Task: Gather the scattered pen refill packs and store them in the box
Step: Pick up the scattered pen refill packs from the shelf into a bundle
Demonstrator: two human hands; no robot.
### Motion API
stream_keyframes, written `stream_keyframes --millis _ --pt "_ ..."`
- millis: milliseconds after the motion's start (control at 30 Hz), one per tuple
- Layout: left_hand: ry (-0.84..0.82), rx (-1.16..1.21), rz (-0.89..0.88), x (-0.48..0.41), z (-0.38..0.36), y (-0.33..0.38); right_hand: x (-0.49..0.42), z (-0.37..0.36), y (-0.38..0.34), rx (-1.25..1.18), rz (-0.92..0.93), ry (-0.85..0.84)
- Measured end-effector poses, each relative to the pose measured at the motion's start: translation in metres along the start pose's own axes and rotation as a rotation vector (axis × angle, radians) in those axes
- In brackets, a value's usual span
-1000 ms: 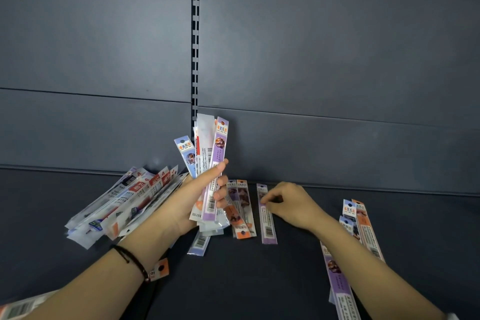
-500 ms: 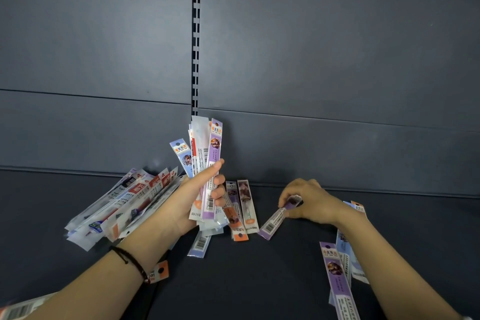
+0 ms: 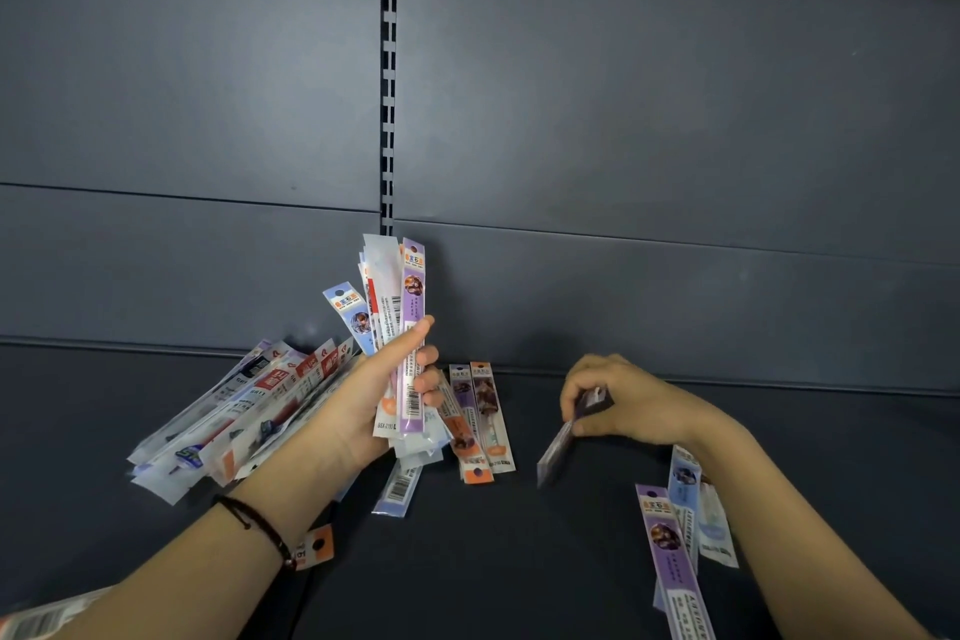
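Head view: a dark shelf seen from above, with a dark back panel behind it and a slotted upright running down the panel's middle.
Left hand: raised above the shelf, fingers and thumb curled round a bundle of pen refill packs, the thumb laid across the front purple one.
Bundle: held roughly upright and fanned at the top, with 1 blue-headed pack leaning out to the left. Its lower ends hung just below the palm.
Right hand: knuckles up, thumb and fingertips pinching 1 purple pack by its upper end.
Purple pack: tilted, with its lower end pointing down and left. It was blurred, so whether that end touched the shelf could not be told.
Left pile: many packs with red and white headers, heaped on the shelf left of the left hand and partly hidden by the forearm.
Between the hands: a few overlapping packs lay flat on the shelf, close to the bundle.
Below the left hand: 1 barcoded pack lay flat, its far end under the bundle.
Under the right forearm: several packs lay lengthwise toward the camera with a purple one on top, partly covered by the arm.
Left wrist: a dark cord bracelet, with an orange pack end just beside it.
Bottom-left corner: the edge of another pack, blurred.
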State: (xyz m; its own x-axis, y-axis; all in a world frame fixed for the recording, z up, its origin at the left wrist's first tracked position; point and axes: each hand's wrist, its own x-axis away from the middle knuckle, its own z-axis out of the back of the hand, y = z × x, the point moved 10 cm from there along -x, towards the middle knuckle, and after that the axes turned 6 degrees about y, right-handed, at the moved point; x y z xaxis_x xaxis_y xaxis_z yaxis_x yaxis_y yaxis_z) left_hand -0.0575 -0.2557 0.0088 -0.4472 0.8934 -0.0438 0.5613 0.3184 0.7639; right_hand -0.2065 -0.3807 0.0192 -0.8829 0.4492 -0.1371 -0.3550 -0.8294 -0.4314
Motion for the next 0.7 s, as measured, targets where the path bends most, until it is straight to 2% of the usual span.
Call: stream_keyframes --millis 267,333,433,600,700 --pt "0.043 0.004 -0.039 0.0 0.001 0.004 -0.007 0.022 -0.01 -0.323 -0.088 0.364" --pt "0.053 0.002 -0.05 0.001 0.001 0.006 -0.011 0.013 -0.009 -0.408 -0.161 0.376" --pt "0.06 0.01 -0.064 0.0 0.001 0.009 -0.016 -0.013 -0.007 -0.559 -0.298 0.308" --pt "0.067 0.008 -0.092 -0.003 0.004 0.016 -0.031 -0.024 -0.003 -0.484 -0.387 0.335" --pt "0.055 -0.008 -0.096 -0.004 0.003 0.016 -0.04 -0.023 0.0 -0.328 -0.394 0.373"
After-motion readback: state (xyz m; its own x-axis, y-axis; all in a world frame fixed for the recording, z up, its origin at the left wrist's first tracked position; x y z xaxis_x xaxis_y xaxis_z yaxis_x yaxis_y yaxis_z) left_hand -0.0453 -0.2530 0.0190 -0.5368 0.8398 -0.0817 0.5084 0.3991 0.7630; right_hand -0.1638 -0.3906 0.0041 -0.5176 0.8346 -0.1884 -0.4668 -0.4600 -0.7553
